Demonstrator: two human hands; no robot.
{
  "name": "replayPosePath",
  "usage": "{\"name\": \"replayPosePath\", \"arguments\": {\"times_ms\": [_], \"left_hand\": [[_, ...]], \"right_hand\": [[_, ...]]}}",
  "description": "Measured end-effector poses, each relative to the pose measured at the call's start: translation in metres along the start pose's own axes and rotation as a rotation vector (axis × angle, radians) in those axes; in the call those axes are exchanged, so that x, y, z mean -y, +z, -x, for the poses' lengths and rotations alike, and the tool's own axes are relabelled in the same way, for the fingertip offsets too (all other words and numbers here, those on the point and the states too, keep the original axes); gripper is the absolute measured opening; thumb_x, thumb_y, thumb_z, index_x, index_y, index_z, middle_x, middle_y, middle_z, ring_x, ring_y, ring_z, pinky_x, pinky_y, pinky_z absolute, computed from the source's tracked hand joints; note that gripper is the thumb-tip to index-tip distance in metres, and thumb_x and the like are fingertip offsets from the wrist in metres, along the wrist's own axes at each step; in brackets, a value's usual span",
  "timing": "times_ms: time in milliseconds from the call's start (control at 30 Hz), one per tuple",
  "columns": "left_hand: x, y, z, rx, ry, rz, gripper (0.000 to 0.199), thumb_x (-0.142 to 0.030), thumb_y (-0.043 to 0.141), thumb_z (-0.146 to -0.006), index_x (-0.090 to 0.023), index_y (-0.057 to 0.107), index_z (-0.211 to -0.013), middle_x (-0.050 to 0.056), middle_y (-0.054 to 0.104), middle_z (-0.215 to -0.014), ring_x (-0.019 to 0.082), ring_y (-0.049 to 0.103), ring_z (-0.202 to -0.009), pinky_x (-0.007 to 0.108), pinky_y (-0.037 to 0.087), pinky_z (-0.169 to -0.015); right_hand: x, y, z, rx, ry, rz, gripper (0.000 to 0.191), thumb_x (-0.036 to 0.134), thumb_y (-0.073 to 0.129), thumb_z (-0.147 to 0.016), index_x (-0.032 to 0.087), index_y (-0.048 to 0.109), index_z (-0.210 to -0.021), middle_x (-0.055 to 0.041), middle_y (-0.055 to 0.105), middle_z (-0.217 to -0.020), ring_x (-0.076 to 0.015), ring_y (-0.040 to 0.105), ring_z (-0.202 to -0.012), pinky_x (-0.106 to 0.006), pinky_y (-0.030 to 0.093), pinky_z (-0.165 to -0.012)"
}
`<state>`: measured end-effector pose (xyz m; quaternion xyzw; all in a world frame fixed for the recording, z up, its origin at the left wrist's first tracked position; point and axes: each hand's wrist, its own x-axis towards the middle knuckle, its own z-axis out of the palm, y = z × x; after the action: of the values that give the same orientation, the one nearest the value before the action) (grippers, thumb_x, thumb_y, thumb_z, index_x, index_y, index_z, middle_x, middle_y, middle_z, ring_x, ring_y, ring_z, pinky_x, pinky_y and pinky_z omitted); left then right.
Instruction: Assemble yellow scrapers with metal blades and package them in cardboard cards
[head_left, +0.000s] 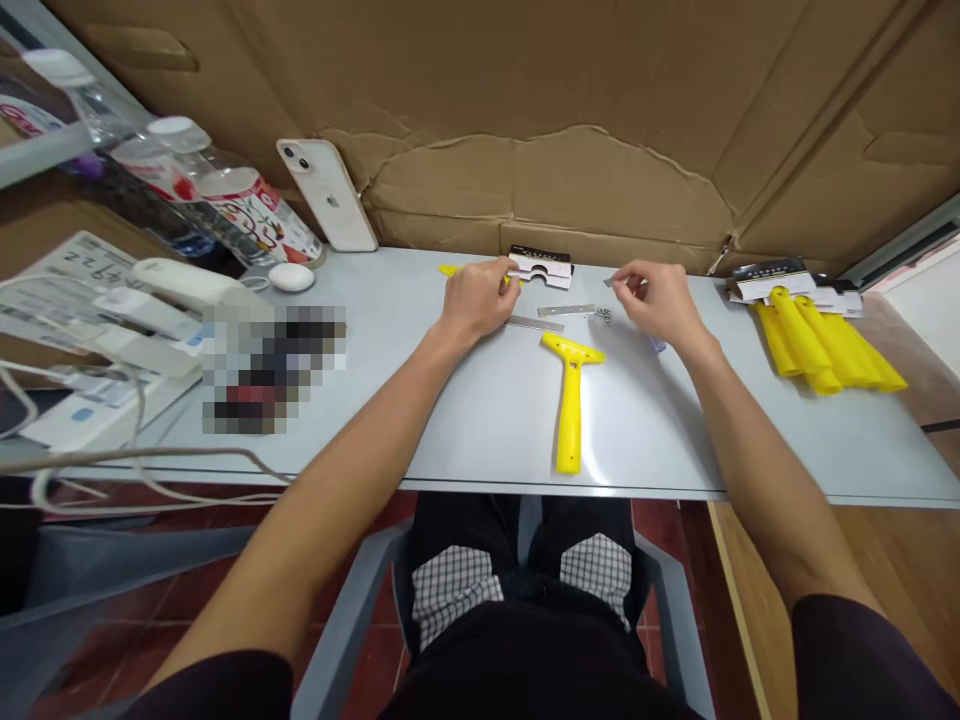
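Note:
My left hand rests on the table with its fingers curled closed. Bits of a yellow plastic piece show on both sides of it, but its grip is hidden. A thin metal strip lies beside that hand. Between thumb and fingers, my right hand pinches a small grey metal piece. Several small screws and another metal strip lie between the hands. Nearer to me is a yellow scraper handle with a wide head. A small bluish item sits below my right hand.
A black and white card package lies at the back. Several yellow handles with card labels are piled at right. At left stand a phone, bottles, a white oval object and cables. Cardboard walls the back.

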<state>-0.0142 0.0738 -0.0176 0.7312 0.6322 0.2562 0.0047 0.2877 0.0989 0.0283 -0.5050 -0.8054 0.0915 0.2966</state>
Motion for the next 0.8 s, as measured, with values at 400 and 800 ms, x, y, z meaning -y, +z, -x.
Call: {"name": "replayPosePath", "arguments": {"times_ms": [400, 800], "left_hand": [[-0.018, -0.014, 0.009, -0.004, 0.213, 0.163, 0.033, -0.033, 0.058, -0.099, -0.019, 0.078, -0.12, 0.008, 0.082, -0.099, 0.026, 0.073, -0.091, 0.037, 0.05, -0.078], [-0.021, -0.015, 0.015, 0.236, 0.391, 0.145, 0.032, -0.036, 0.061, -0.1, -0.018, 0.081, -0.117, 0.01, 0.08, -0.106, 0.025, 0.071, -0.09, 0.037, 0.05, -0.078]], "right_hand": [[0.025, 0.011, 0.027, 0.356, -0.156, 0.059, 0.036, 0.046, 0.06, -0.102, 0.02, 0.084, -0.103, -0.0087, 0.081, -0.09, -0.0228, 0.066, -0.072, -0.038, 0.045, -0.073], [0.014, 0.012, 0.025, 0.613, -0.096, 0.055, 0.033, 0.043, 0.084, -0.084, 0.026, 0.085, -0.112, -0.0048, 0.079, -0.098, -0.0214, 0.065, -0.079, -0.035, 0.047, -0.074]]}}
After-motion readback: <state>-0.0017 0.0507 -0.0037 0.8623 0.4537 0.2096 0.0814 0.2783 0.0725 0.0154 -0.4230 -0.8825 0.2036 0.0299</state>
